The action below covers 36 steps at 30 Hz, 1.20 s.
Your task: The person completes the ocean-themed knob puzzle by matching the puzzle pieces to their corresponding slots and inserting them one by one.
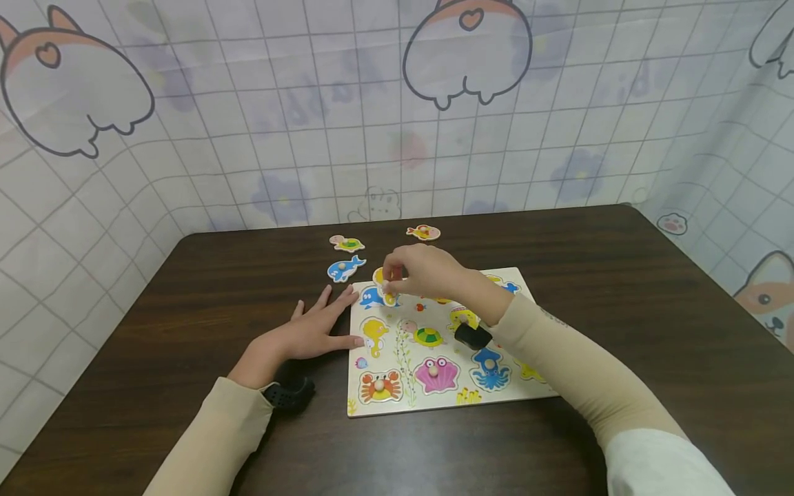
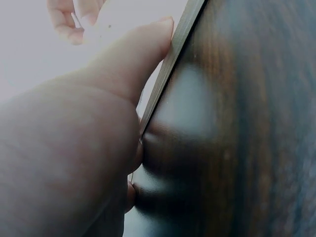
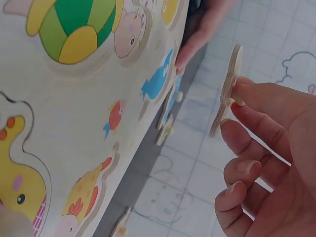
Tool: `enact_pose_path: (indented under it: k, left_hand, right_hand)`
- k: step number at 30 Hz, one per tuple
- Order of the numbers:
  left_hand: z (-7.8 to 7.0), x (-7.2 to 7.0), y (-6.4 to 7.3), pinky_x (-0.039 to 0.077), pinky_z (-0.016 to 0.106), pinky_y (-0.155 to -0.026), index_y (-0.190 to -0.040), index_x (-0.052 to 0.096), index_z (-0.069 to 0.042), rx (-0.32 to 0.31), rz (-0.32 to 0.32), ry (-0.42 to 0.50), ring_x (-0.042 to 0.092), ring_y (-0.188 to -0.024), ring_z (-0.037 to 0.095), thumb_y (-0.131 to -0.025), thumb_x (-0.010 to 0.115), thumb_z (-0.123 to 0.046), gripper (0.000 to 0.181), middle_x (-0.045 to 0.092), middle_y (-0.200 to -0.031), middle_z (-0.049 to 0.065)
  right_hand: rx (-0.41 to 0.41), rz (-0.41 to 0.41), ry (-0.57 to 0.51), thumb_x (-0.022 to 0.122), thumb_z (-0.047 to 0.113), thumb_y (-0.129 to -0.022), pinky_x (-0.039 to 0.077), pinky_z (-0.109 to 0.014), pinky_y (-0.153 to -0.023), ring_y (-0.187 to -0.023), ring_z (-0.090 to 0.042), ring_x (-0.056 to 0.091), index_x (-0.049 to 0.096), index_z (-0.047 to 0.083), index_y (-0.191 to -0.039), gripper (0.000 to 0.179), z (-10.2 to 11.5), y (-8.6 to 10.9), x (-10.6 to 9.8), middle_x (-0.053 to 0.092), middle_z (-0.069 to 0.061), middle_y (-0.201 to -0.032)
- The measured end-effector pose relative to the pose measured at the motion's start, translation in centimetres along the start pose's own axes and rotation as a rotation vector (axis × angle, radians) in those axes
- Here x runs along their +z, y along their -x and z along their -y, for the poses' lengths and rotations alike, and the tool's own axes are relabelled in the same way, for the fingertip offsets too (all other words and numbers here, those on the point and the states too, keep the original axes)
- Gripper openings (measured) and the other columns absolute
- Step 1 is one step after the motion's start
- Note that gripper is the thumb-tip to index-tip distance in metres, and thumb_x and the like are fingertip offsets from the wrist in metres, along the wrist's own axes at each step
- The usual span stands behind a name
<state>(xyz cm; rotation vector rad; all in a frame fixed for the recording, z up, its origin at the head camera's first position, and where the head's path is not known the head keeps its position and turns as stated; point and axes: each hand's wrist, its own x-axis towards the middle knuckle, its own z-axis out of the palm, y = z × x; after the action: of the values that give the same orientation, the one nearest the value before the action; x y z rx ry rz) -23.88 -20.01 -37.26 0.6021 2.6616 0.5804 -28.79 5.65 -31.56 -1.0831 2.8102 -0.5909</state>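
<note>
A wooden peg puzzle board [image 1: 387,408] with sea-animal pictures lies on the dark table. My right hand [image 1: 428,272] is over its upper left corner, pinching a yellow puzzle piece [image 1: 389,299] by its knob. In the right wrist view this puzzle piece [image 3: 228,91] shows edge-on, apart from the board, with thumb and fingertips at its back. My left hand [image 1: 313,327] has its fingers spread along the board's left edge. The left thumb [image 2: 153,42] rests at that edge. A yellow seahorse picture [image 1: 374,329] lies beside the left thumb.
Beyond the board lie a blue whale piece [image 1: 344,269], a turtle piece [image 1: 349,244] and a fish piece [image 1: 424,233]. Crab [image 1: 371,387], pink shell [image 1: 434,384] and blue octopus [image 1: 490,381] pieces sit along the board's near side. A patterned curtain [image 1: 347,138] hangs behind the table.
</note>
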Motion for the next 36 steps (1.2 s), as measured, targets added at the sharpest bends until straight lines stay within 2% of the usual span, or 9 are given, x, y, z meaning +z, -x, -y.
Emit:
enact_pose_path:
  k: [11, 18, 28, 36]
  left_hand:
    - [0.3, -0.1, 0.0, -0.009, 0.074, -0.112, -0.167, 0.014, -0.021, 0.006, 0.011, 0.003, -0.01, -0.155, 0.038, -0.093, 0.064, -0.065, 0.1, 0.003, -0.172, 0.004]
    - [0.4, 0.0, -0.1, -0.009, 0.075, -0.111, -0.167, 0.013, -0.021, 0.011, 0.025, 0.009, -0.011, -0.155, 0.039, -0.093, 0.064, -0.065, 0.1, 0.003, -0.172, 0.005]
    - [0.6, -0.1, 0.1, -0.008, 0.076, -0.11, -0.167, 0.013, -0.017, 0.035, 0.021, 0.014, -0.011, -0.154, 0.041, -0.095, 0.063, -0.062, 0.098, 0.004, -0.172, 0.008]
    - [0.7, -0.1, 0.1, -0.008, 0.076, -0.11, -0.167, 0.011, -0.016, 0.045, 0.034, 0.021, -0.011, -0.154, 0.042, -0.096, 0.063, -0.06, 0.098, 0.002, -0.172, 0.009]
  right_hand:
    - [-0.024, 0.057, 0.005, 0.078, 0.03, -0.094, 0.044, -0.026, -0.059, -0.07, -0.011, 0.058, 0.074, 0.017, -0.095, 0.014, 1.0, 1.1, 0.5, 0.065, 0.009, -0.083]
    - [-0.052, 0.077, 0.045, 0.079, 0.032, -0.093, 0.045, -0.027, -0.062, -0.075, -0.01, 0.057, 0.075, 0.02, -0.091, 0.013, 1.6, 1.2, 1.1, 0.065, 0.011, -0.082]
    - [-0.049, 0.152, 0.074, 0.078, 0.033, -0.093, 0.046, -0.027, -0.063, -0.073, -0.01, 0.057, 0.075, 0.02, -0.09, 0.013, 2.8, 0.7, 2.7, 0.064, 0.012, -0.08]
    - [-0.039, 0.181, 0.086, 0.079, 0.031, -0.092, 0.044, -0.028, -0.065, -0.074, -0.009, 0.056, 0.074, 0.021, -0.088, 0.012, 3.2, 0.5, 3.6, 0.063, 0.012, -0.078]
